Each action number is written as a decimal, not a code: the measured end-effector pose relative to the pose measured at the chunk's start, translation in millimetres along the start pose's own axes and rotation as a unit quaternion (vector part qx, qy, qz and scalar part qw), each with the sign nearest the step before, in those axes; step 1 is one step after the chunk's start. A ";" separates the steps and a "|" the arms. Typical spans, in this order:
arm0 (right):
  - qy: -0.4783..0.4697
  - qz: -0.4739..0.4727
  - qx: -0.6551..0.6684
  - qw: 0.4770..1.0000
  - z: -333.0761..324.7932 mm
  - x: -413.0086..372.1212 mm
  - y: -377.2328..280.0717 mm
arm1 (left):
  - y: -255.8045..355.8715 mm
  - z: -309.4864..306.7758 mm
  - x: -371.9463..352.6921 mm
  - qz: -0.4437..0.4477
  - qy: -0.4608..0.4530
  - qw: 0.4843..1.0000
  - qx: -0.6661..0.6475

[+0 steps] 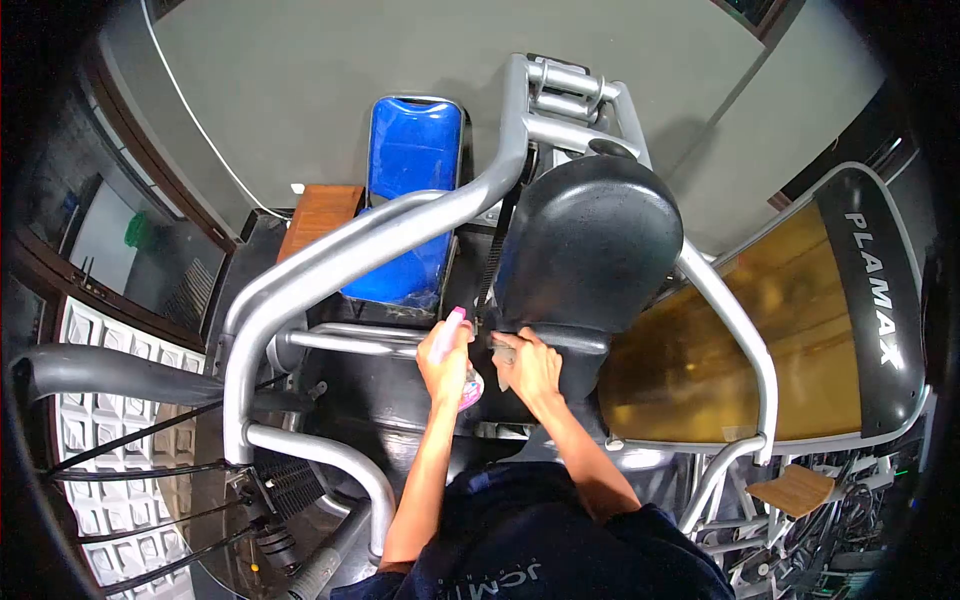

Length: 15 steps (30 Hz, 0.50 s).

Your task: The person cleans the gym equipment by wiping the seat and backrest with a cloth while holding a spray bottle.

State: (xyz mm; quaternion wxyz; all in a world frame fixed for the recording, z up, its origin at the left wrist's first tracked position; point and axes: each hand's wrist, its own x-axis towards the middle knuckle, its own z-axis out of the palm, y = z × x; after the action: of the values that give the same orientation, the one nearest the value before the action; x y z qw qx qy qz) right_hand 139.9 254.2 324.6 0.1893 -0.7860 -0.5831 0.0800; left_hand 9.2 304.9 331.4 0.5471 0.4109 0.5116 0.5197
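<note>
A spray bottle (470,388) with a pink-tipped white nozzle is held in my left hand (446,366), whose fingers wrap round its neck. Just to the right, my right hand (532,368) is closed on a greyish cloth (505,376), of which only a small part shows. Both hands are near the lower edge of the black padded backrest (590,240) of a gym machine. Below the backrest is a black seat, partly hidden by my hands and arms.
Silver tubes (370,248) of the machine's frame curve round on both sides. A blue padded bench (415,150) and a brown wooden box (320,212) stand near the wall. To the right is a gold PLAMAX panel (740,350); black cables run at lower left.
</note>
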 end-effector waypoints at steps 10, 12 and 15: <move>0.002 -0.128 -0.112 0.985 28.8 27.2 -10.0 | 4.4 1.0 1.2 0.003 0.062 0.997 -0.035; -0.101 -0.135 -0.218 0.961 37.2 41.5 -21.5 | 12.2 -0.3 -1.1 0.041 0.061 0.997 0.000; -0.181 -0.149 -0.303 0.924 52.1 64.7 -46.5 | 27.5 -2.4 -1.6 0.057 0.069 0.996 0.012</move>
State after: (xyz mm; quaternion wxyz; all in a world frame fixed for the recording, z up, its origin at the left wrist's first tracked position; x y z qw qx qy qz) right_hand 100.5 337.7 301.1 -0.1567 -0.6819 -0.7144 0.0113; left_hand 2.9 306.5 358.3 0.4752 0.4090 0.5298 0.5711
